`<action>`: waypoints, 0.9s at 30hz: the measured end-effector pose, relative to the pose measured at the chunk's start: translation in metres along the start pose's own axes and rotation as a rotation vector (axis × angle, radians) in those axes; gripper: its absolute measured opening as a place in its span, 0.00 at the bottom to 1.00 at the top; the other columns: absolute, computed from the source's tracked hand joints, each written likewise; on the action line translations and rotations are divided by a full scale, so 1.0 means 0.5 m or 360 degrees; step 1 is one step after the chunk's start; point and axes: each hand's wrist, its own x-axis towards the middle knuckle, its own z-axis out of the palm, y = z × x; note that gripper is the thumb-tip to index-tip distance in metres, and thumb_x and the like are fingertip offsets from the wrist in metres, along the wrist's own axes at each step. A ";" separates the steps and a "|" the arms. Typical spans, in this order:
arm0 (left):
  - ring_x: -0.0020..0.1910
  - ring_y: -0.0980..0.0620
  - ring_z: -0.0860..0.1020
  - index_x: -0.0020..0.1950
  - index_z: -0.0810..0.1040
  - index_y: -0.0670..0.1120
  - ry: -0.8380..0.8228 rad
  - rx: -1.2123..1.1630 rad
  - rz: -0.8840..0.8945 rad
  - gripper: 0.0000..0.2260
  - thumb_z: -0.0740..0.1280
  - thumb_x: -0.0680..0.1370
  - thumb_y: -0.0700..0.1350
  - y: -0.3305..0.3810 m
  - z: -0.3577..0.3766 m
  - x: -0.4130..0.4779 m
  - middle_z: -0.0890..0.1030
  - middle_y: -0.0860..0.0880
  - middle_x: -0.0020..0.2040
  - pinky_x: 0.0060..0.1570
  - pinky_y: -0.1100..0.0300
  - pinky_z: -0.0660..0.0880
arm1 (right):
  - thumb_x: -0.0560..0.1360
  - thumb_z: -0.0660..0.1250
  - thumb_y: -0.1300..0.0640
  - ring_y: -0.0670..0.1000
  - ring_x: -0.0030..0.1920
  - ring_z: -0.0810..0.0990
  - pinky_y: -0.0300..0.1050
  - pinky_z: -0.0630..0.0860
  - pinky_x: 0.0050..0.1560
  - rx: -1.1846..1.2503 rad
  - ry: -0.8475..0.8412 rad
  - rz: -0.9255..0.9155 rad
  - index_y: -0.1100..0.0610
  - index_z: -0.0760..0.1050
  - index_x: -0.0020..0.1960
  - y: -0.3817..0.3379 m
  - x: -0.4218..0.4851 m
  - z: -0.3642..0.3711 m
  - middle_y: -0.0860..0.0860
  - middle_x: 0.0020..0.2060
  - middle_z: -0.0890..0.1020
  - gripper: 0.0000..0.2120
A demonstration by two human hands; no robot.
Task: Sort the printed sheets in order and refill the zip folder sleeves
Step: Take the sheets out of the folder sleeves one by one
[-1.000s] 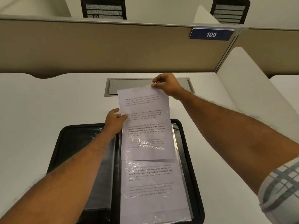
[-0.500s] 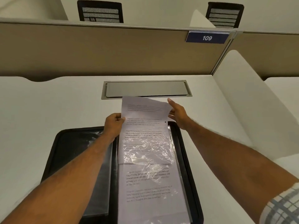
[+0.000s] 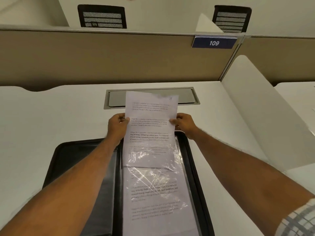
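A black zip folder (image 3: 56,160) lies open on the white desk in front of me. Its right half holds a clear plastic sleeve (image 3: 179,160) with a printed sheet (image 3: 156,200) inside. A second printed sheet (image 3: 150,116) stands partly in the sleeve's top, its lower part under the crinkled plastic and its upper half sticking out over the desk. My left hand (image 3: 117,126) pinches the sheet's left edge. My right hand (image 3: 184,124) pinches its right edge at the same height. The folder's left half shows dark sleeves.
A grey metal cable hatch (image 3: 187,97) is set into the desk just behind the sheet. A beige partition (image 3: 102,57) with a blue "109" plate (image 3: 214,43) closes the back. A white side divider (image 3: 252,106) stands at the right.
My right hand left the sheet's top corner and came down to its right edge. The sheet now stands straighter, held by both hands at mid height.
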 end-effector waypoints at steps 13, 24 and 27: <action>0.52 0.50 0.79 0.64 0.76 0.41 -0.0013 0.0032 0.0093 0.12 0.64 0.82 0.41 0.038 -0.010 -0.012 0.81 0.44 0.58 0.46 0.63 0.75 | 0.78 0.67 0.62 0.58 0.49 0.84 0.55 0.83 0.47 0.0208 0.0298 -0.0346 0.61 0.78 0.54 -0.170 0.063 -0.003 0.58 0.51 0.84 0.06; 0.51 0.48 0.80 0.62 0.77 0.42 0.0027 0.0017 -0.0015 0.10 0.64 0.82 0.41 -0.022 -0.090 -0.086 0.81 0.46 0.55 0.48 0.57 0.79 | 0.78 0.68 0.61 0.54 0.49 0.85 0.46 0.82 0.43 -0.0007 -0.0073 -0.0069 0.62 0.77 0.60 -0.085 -0.050 0.069 0.55 0.53 0.84 0.12; 0.52 0.48 0.81 0.63 0.76 0.43 0.0027 0.0004 -0.0089 0.11 0.64 0.82 0.42 -0.056 -0.128 -0.121 0.81 0.46 0.55 0.49 0.57 0.79 | 0.77 0.68 0.64 0.53 0.47 0.85 0.46 0.83 0.42 -0.0046 -0.0159 -0.0048 0.62 0.77 0.58 -0.044 -0.096 0.104 0.55 0.52 0.84 0.09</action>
